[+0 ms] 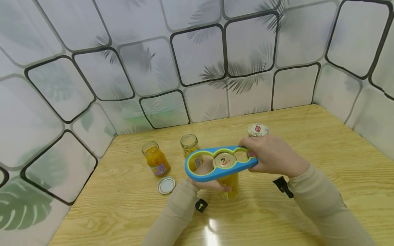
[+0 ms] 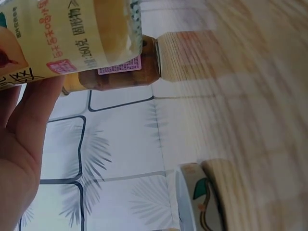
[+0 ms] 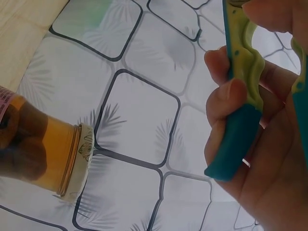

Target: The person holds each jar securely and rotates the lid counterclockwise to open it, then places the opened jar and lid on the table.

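Observation:
In the head view, my left hand (image 1: 210, 185) grips a glass jar (image 1: 232, 186) of yellow fruit from its left side, low on the body. My right hand (image 1: 274, 155) holds the right end of a blue and green jar opener (image 1: 200, 178), whose middle opening sits around the jar's pale lid (image 1: 224, 160). The left wrist view shows the jar's cream label (image 2: 62, 33) close up, my fingers against it. Seen from the right wrist, my fingers curl round the opener's handle (image 3: 238, 139).
Two lidless jars hold yellow fruit, one (image 1: 158, 160) at left, another (image 1: 188, 140) behind the opener. A loose lid (image 1: 166, 185) lies upside down near the left jar. Past my right hand stands a closed jar (image 3: 33, 139) with dark fruit. A patterned curtain (image 1: 203, 58) borders the table (image 1: 123, 205).

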`<move>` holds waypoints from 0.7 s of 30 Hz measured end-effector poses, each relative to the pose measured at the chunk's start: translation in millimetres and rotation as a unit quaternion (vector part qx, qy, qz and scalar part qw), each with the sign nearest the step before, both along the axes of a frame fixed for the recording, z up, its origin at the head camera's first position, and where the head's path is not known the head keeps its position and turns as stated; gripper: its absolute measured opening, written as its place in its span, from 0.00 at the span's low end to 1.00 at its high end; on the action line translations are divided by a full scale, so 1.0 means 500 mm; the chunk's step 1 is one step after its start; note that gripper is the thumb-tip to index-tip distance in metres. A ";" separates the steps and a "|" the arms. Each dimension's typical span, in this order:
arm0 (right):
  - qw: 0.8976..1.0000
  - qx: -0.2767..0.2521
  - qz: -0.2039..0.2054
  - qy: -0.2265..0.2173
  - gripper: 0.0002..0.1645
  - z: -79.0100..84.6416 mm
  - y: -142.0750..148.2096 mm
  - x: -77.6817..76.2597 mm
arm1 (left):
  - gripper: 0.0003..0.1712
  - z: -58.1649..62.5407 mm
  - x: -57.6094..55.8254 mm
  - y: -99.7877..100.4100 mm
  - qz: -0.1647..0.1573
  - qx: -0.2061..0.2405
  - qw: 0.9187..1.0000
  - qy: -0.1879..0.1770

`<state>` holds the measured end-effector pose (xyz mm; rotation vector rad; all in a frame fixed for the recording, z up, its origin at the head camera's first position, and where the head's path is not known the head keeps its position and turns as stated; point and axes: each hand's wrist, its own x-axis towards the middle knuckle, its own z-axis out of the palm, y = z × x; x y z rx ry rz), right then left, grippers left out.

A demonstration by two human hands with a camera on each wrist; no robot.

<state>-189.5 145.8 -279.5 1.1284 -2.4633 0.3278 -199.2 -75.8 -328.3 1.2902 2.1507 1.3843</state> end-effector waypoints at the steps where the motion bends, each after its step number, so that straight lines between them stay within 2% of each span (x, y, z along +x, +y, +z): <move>1: 1.000 -0.001 0.004 -0.002 0.23 0.000 0.000 0.000 | 0.43 -0.010 -0.006 0.000 -0.003 0.000 1.000 0.004; 3: 1.000 -0.002 0.010 -0.007 0.22 0.000 0.001 -0.001 | 0.43 -0.028 -0.016 0.000 -0.010 -0.002 1.000 0.020; 6: 1.000 -0.001 0.017 -0.009 0.22 0.000 0.002 -0.001 | 0.46 -0.058 -0.034 -0.002 -0.035 0.014 0.999 0.020; 12: 0.999 0.000 0.035 -0.010 0.22 -0.001 0.003 -0.004 | 0.57 -0.068 -0.040 -0.003 -0.071 0.037 0.997 -0.003; 17: 0.999 -0.003 0.052 -0.007 0.22 -0.003 0.004 -0.008 | 0.53 -0.069 -0.041 -0.006 -0.112 0.044 0.992 -0.024; 20: 0.998 -0.004 0.062 -0.001 0.22 -0.004 0.006 -0.010 | 0.49 -0.068 -0.039 -0.008 -0.119 0.036 0.991 -0.039; 21: 0.998 -0.005 0.065 0.000 0.23 -0.004 0.006 -0.011 | 0.48 -0.066 -0.038 -0.008 -0.112 0.029 0.993 -0.030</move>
